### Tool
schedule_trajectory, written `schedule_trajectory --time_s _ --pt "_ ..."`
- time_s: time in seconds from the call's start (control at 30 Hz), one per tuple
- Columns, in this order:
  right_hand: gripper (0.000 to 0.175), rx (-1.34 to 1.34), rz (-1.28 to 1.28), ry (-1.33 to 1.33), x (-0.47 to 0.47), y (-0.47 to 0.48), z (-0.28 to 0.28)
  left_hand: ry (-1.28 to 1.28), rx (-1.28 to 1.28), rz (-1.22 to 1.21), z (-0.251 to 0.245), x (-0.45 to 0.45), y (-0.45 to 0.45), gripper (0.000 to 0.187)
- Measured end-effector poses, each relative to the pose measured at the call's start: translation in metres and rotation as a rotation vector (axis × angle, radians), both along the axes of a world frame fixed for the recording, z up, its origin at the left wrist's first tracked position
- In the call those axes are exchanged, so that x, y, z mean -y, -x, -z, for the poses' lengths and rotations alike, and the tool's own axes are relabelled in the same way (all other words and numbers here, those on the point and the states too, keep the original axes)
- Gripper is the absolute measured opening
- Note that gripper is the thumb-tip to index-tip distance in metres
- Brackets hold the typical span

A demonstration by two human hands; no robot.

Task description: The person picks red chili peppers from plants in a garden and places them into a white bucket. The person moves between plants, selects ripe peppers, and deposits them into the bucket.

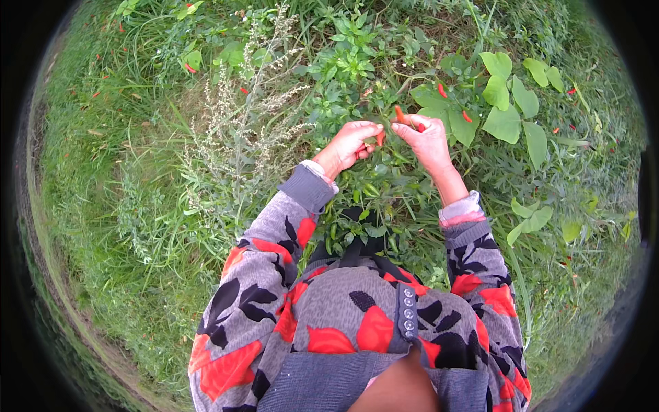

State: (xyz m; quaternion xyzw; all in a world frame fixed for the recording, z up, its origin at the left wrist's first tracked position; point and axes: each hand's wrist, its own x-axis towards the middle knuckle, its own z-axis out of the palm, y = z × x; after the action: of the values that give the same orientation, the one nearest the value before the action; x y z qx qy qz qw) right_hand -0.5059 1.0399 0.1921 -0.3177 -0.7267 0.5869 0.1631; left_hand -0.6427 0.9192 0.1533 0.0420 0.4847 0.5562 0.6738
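My left hand (351, 144) is closed around some red chili peppers, one of which (380, 137) points down beside its fingertips. Close by on the right, my right hand (423, 139) pinches with thumb and forefinger, and an orange-red chili pepper (399, 114) stands up at its fingertips. Another red pepper (421, 127) shows against its fingers. Both hands are over a leafy chili plant, with green peppers (370, 190) hanging below them. Whether the fingertips hold a stem between them is too small to tell.
Red chili peppers (442, 90) hang among broad light-green leaves (502, 124) at the right. A dry, pale seeding weed (247, 118) rises left of my hands. Tall grass surrounds the plants, and more red peppers dot it. A bare strip of ground (77, 319) curves along the left rim.
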Motion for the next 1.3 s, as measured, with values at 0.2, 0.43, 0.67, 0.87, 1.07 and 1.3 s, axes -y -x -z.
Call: schedule_trajectory --time_s 0.2,0.43,0.67,0.87,1.07,1.3 --pt "0.016 0.171 -0.227 -0.014 -0.010 0.019 0.031 -0.033 0.078 -0.113 0.015 0.007 -0.009 0.012" --pt "0.022 0.080 -0.338 0.109 -0.016 0.022 0.050 -0.064 0.064 -0.139 0.016 0.013 -0.001 0.015" --pt "0.018 0.177 -0.435 -0.045 -0.019 0.030 0.037 -0.001 -0.134 -0.022 0.007 0.012 0.004 0.015" --pt "0.011 0.037 -0.163 0.276 -0.011 0.030 0.043 -0.034 -0.186 0.014 0.006 0.012 0.008 0.016" --pt "0.009 -0.084 0.411 0.811 -0.019 0.024 0.052 -0.099 -0.261 0.105 -0.001 0.004 0.000 0.015" --pt "0.011 -0.071 0.280 0.895 -0.011 0.004 0.028 -0.003 -0.255 -0.072 0.004 -0.010 0.017 0.016"
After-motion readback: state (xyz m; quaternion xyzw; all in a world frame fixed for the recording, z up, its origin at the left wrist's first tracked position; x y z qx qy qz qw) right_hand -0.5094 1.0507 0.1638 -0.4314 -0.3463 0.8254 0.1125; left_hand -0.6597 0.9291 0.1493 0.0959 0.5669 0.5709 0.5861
